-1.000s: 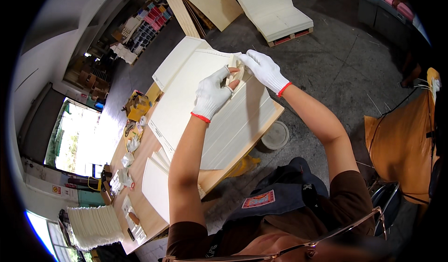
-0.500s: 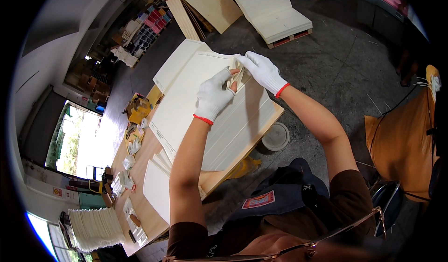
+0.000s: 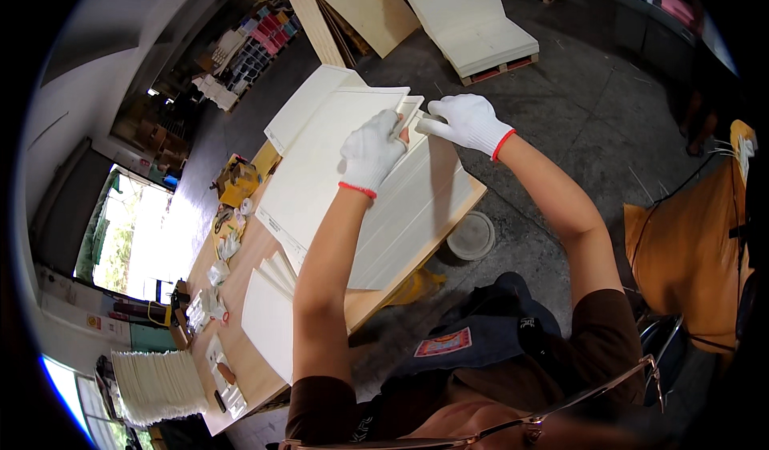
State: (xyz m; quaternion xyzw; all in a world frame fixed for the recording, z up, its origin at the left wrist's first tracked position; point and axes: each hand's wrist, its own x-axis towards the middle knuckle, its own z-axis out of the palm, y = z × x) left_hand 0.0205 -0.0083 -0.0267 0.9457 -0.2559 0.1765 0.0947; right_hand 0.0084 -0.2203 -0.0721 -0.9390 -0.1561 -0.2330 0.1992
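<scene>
My left hand, in a white glove with a red cuff, lies on the far end of a stack of long cream-white panels on a wooden table; its fingers pinch the upper panel's far corner. My right hand, gloved the same, grips the edge of the same far end, a little to the right. Under the top panel lie wider grooved cream boards that reach the table's right edge.
More cream sheets lie nearer on the table, with small tools and crumpled gloves along its left side. A round white lid is on the concrete floor. Stacked panels on a pallet lie beyond. An orange chair stands right.
Both hands stay at the far end of the panels; the right hand has shifted slightly right and away from the left, fingers still on the edge.
</scene>
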